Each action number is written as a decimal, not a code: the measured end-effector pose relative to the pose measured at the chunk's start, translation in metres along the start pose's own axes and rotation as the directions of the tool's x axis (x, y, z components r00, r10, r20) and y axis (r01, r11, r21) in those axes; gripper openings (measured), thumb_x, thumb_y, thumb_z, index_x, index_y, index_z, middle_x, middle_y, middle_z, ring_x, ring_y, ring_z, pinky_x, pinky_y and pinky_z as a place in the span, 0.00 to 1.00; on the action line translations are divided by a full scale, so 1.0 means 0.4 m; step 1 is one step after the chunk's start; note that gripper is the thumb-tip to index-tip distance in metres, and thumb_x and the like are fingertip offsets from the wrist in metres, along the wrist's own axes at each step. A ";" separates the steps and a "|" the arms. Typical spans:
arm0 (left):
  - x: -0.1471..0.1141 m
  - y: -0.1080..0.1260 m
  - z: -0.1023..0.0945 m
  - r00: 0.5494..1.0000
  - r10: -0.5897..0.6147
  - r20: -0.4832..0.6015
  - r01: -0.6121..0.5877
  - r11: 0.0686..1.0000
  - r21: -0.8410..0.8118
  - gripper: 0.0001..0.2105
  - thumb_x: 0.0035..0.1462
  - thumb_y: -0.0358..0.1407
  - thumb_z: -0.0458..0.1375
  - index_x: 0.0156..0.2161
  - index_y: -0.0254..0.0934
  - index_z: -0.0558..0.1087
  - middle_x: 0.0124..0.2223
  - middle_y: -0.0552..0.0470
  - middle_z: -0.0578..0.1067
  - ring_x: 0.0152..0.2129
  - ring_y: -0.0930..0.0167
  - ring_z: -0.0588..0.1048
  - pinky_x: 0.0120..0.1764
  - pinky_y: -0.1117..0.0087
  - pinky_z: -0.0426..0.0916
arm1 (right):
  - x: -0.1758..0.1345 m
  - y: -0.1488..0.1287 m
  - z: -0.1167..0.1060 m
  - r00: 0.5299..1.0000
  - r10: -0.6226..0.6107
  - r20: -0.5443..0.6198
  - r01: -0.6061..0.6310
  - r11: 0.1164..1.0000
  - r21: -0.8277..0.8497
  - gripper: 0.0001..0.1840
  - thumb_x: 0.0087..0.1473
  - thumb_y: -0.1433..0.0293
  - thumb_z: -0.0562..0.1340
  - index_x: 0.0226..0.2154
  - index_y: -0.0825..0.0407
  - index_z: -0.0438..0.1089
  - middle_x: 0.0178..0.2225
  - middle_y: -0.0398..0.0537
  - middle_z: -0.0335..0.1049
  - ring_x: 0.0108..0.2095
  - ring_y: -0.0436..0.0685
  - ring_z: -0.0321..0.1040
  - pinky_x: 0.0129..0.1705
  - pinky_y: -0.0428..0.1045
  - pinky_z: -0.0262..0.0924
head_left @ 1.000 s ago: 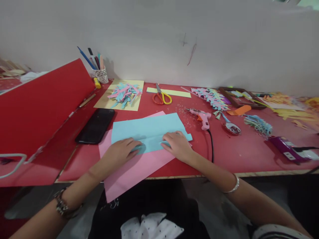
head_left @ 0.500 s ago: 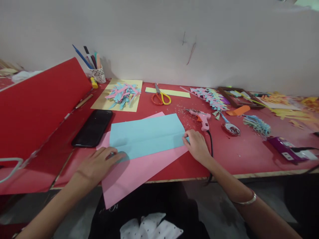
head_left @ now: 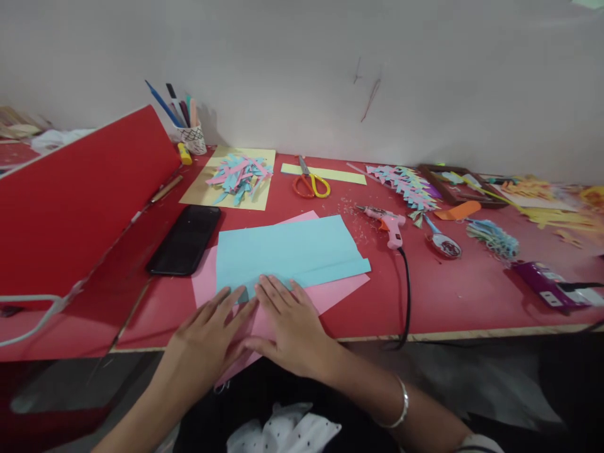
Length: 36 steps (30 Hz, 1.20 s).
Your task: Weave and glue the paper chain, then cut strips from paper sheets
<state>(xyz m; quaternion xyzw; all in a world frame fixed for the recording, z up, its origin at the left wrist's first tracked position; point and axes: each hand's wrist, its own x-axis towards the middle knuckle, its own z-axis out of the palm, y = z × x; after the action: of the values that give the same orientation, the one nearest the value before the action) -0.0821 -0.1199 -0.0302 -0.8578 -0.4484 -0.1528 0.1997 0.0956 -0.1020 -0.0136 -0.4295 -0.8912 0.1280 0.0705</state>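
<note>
A light blue sheet of paper [head_left: 283, 248], its near edge folded over in a narrow strip, lies on a pink sheet of paper [head_left: 342, 294] at the table's front edge. My left hand [head_left: 205, 336] rests flat at the blue sheet's near left corner, fingers spread. Beside it, my right hand [head_left: 290, 321] lies flat with its fingertips on the folded strip near the middle. Both hands cover part of the pink sheet, which hangs past the table edge. Neither hand grasps anything.
Left of the paper lie a black phone [head_left: 185, 240] and a red board [head_left: 89, 207]. Scissors [head_left: 311, 184] and cut paper strips [head_left: 240, 176] are behind. To the right are a pink glue gun [head_left: 389, 225] with a hanging cord, a spoon [head_left: 444, 244] and a purple power strip [head_left: 547, 286].
My right hand has let go of the blue sheet's right end and moved left beside my left hand. My left hand has flattened. The near edge now shows a folded strip.
</note>
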 end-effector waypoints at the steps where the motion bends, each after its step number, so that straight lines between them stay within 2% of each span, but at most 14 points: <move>1: -0.002 0.001 0.001 1.000 -0.011 0.006 0.011 1.000 -0.006 0.18 0.60 0.40 0.42 0.50 0.41 0.69 0.48 0.46 0.73 0.44 0.64 0.71 0.41 0.65 0.65 | -0.003 0.002 -0.002 1.000 0.017 0.015 -0.017 1.000 0.012 0.34 0.58 0.54 0.44 0.60 0.60 0.47 0.63 0.52 0.41 0.63 0.55 0.37 0.61 0.57 0.37; 4: -0.011 0.002 0.006 0.999 -0.036 0.028 0.036 0.999 -0.026 0.22 0.60 0.46 0.41 0.52 0.40 0.67 0.51 0.47 0.72 0.46 0.62 0.70 0.43 0.63 0.63 | -0.030 0.048 -0.019 0.995 0.093 0.028 -0.093 0.996 -0.012 0.36 0.57 0.54 0.46 0.60 0.60 0.47 0.63 0.53 0.41 0.63 0.55 0.37 0.61 0.56 0.38; 6: -0.016 0.004 0.007 0.999 -0.044 0.031 0.045 0.999 -0.025 0.23 0.60 0.46 0.39 0.52 0.39 0.66 0.51 0.47 0.71 0.46 0.61 0.70 0.44 0.61 0.61 | -0.062 0.096 -0.028 0.983 0.182 -0.004 -0.181 0.981 -0.062 0.36 0.56 0.54 0.47 0.60 0.59 0.47 0.62 0.54 0.42 0.62 0.57 0.40 0.60 0.57 0.41; 11: -0.023 0.007 0.006 0.998 -0.049 0.036 0.051 0.998 -0.039 0.25 0.60 0.46 0.39 0.58 0.36 0.57 0.51 0.45 0.71 0.46 0.59 0.69 0.46 0.60 0.58 | -0.147 0.194 -0.026 0.922 0.325 -0.209 -0.365 0.911 -0.194 0.35 0.55 0.56 0.47 0.60 0.58 0.46 0.60 0.58 0.48 0.60 0.60 0.45 0.56 0.60 0.46; 15: -0.031 -0.008 0.006 0.999 -0.024 0.023 0.026 0.998 -0.064 0.30 0.60 0.48 0.38 0.62 0.33 0.44 0.50 0.44 0.72 0.44 0.62 0.71 0.46 0.63 0.58 | -0.174 0.226 -0.018 0.868 0.382 -0.317 -0.464 0.853 -0.241 0.34 0.55 0.58 0.46 0.60 0.58 0.46 0.59 0.60 0.51 0.59 0.62 0.48 0.56 0.61 0.46; 18: -0.047 -0.029 0.002 0.999 -0.009 0.031 0.011 0.999 -0.050 0.30 0.60 0.47 0.36 0.63 0.32 0.40 0.49 0.42 0.73 0.41 0.63 0.73 0.46 0.62 0.57 | -0.175 0.228 -0.015 0.852 0.401 -0.336 -0.491 0.834 -0.253 0.33 0.55 0.58 0.46 0.59 0.60 0.48 0.58 0.61 0.52 0.59 0.62 0.49 0.56 0.61 0.45; 22: -0.071 -0.058 -0.009 0.999 -0.005 0.054 0.009 0.997 -0.074 0.30 0.60 0.47 0.37 0.63 0.33 0.41 0.49 0.43 0.72 0.42 0.63 0.73 0.46 0.61 0.57 | -0.173 0.226 -0.019 0.846 0.409 -0.343 -0.501 0.830 -0.245 0.32 0.55 0.58 0.47 0.57 0.59 0.51 0.58 0.60 0.53 0.58 0.62 0.51 0.55 0.60 0.46; 26: -0.074 -0.084 -0.017 0.995 -0.012 0.094 0.025 0.990 -0.138 0.28 0.59 0.49 0.41 0.60 0.35 0.51 0.50 0.46 0.72 0.43 0.66 0.72 0.47 0.65 0.59 | -0.154 0.227 -0.039 0.828 0.405 -0.388 -0.507 0.836 -0.210 0.24 0.55 0.62 0.48 0.52 0.54 0.60 0.53 0.59 0.62 0.53 0.63 0.58 0.55 0.66 0.39; 29: -0.059 -0.097 -0.015 0.989 -0.060 0.134 0.083 0.983 -0.167 0.23 0.58 0.48 0.42 0.53 0.37 0.61 0.46 0.48 0.75 0.41 0.66 0.73 0.42 0.67 0.64 | -0.121 0.230 -0.062 0.872 0.338 -0.354 -0.419 0.890 -0.182 0.19 0.55 0.69 0.48 0.48 0.50 0.64 0.49 0.55 0.66 0.50 0.61 0.61 0.55 0.68 0.35; 31: -0.039 -0.098 -0.009 0.984 -0.092 0.151 0.116 0.981 -0.157 0.21 0.58 0.48 0.43 0.50 0.38 0.65 0.43 0.48 0.75 0.39 0.66 0.73 0.39 0.67 0.66 | -0.096 0.233 -0.081 0.923 0.278 -0.267 -0.326 0.932 -0.158 0.19 0.54 0.73 0.48 0.46 0.47 0.64 0.46 0.52 0.68 0.47 0.59 0.63 0.54 0.67 0.36; 33: -0.013 -0.092 0.000 0.989 -0.091 0.120 0.108 0.984 -0.140 0.19 0.59 0.46 0.44 0.48 0.38 0.67 0.42 0.47 0.75 0.38 0.65 0.73 0.39 0.66 0.65 | -0.072 0.237 -0.103 0.961 0.225 -0.161 -0.247 0.959 -0.136 0.17 0.53 0.75 0.49 0.42 0.46 0.67 0.41 0.49 0.70 0.44 0.57 0.64 0.53 0.65 0.39; 36: 0.041 -0.078 0.010 0.992 -0.064 0.107 0.080 0.986 -0.150 0.14 0.60 0.40 0.45 0.44 0.37 0.68 0.40 0.47 0.75 0.37 0.66 0.73 0.38 0.65 0.65 | -0.043 0.239 -0.138 0.992 0.124 -0.039 -0.128 0.982 -0.137 0.13 0.51 0.77 0.51 0.32 0.49 0.68 0.33 0.45 0.70 0.37 0.55 0.65 0.51 0.60 0.44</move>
<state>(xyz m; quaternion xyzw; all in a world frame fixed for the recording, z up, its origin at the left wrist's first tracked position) -0.0987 -0.0902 -0.0198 -0.8605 -0.4756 -0.1500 0.1041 0.1907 -0.0493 0.0113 -0.4907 -0.8678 0.0631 0.0457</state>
